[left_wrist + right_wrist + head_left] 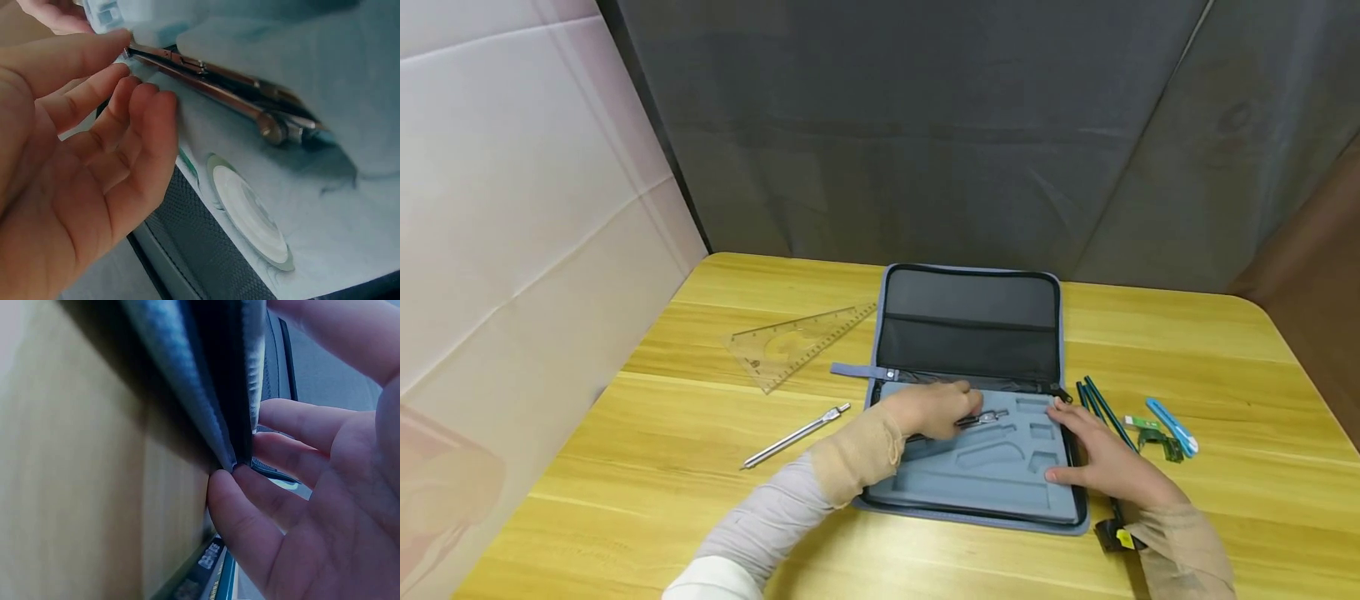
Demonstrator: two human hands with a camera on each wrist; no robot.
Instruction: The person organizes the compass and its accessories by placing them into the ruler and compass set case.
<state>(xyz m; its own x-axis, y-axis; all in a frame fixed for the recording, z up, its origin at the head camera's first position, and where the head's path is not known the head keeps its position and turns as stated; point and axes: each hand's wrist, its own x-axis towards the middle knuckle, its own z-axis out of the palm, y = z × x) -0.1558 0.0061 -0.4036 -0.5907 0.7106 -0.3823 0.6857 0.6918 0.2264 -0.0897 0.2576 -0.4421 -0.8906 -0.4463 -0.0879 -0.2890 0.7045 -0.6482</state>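
Observation:
A dark-legged drawing compass lies over the blue-grey moulded tray of an unzipped case. My left hand reaches across the tray and pinches one end of the compass between thumb and fingertips, as the left wrist view shows. My right hand rests at the right side of the case, thumb and forefinger spread on the tray's edge. In the right wrist view, this hand's other fingertips touch the case's side.
Left of the case lie a clear set square and a silver mechanical pencil or compass-like tool. To the right are dark green pencils, a blue cutter, small green pieces and a black item with a yellow label.

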